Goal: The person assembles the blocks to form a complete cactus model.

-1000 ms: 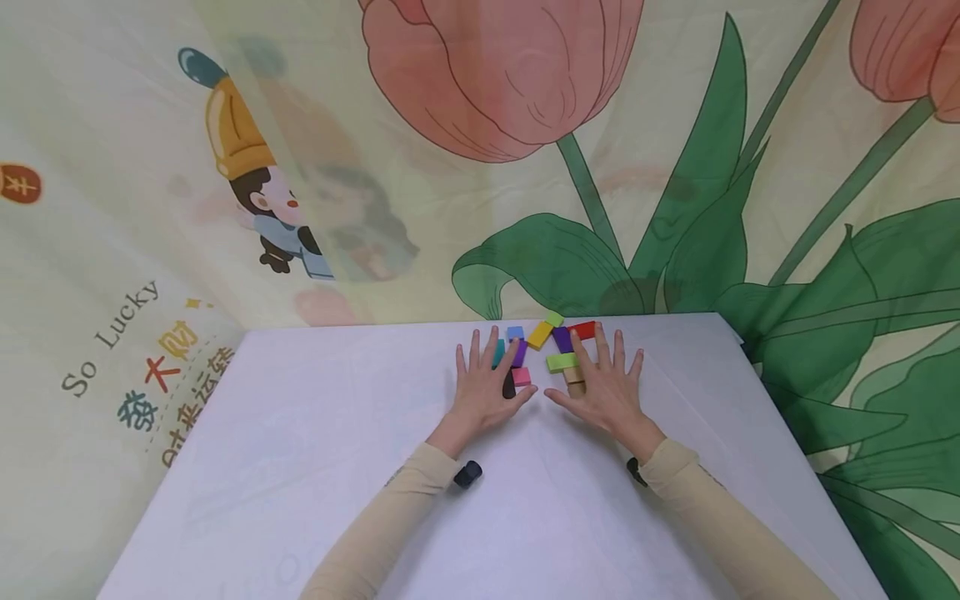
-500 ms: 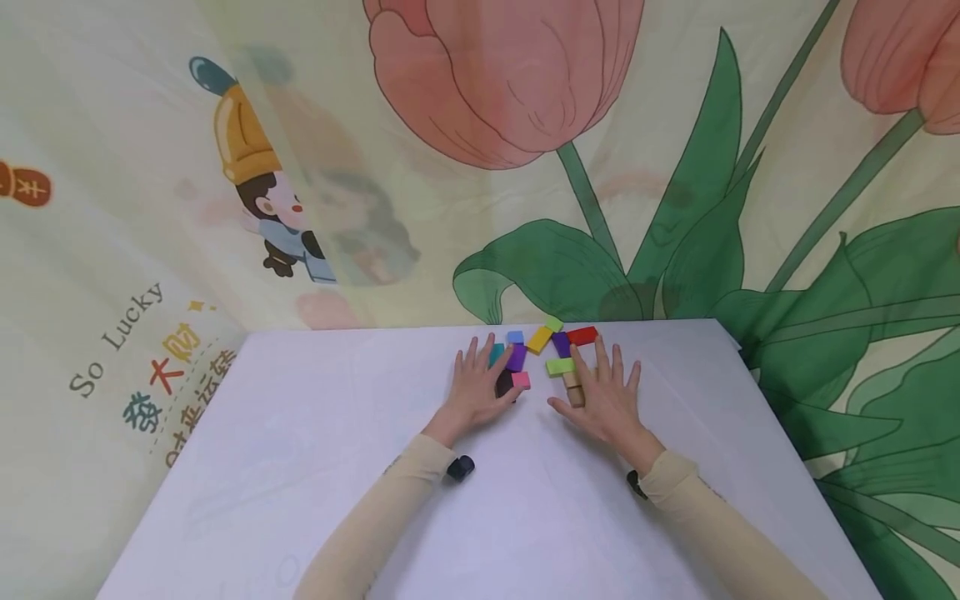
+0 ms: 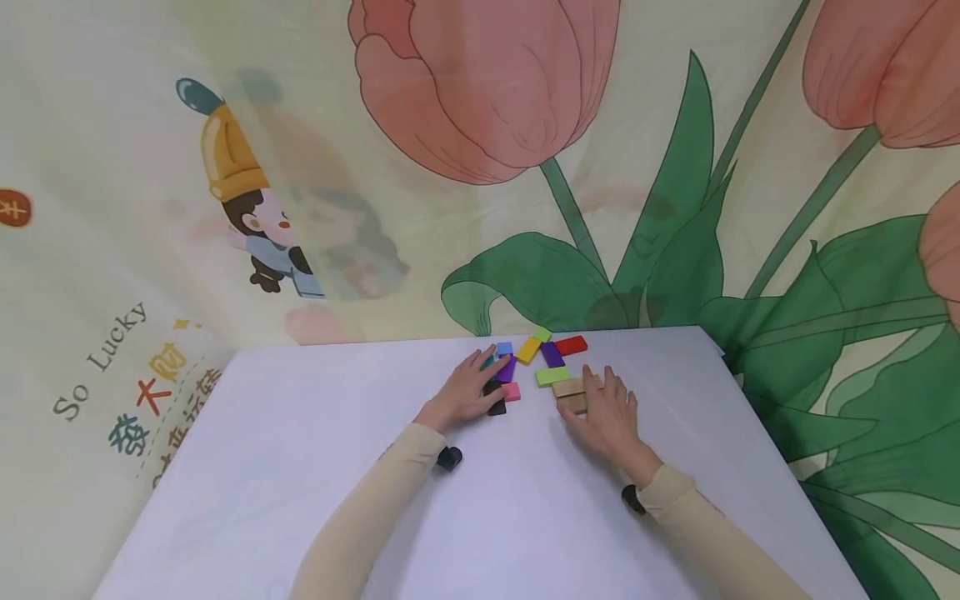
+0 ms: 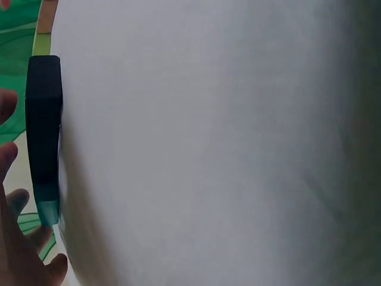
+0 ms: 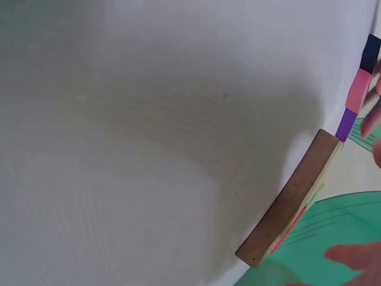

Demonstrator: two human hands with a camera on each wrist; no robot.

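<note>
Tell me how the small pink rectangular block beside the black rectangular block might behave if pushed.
The pink rectangular block is probably stiff, given its straight edges. Its flat sides suggest sliding rather than rolling. Pushed toward the left hand, it would probably nudge the black rectangular block close beside it.

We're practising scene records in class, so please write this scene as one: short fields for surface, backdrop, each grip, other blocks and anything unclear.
Surface: white table
Backdrop: tulip print
Left grip: fingers apart, at the teal block and black block
Right grip: at the wood
Other blocks: blue, yellow, red, pink, two purple, two light green
Unclear: how many pieces the wood is
</note>
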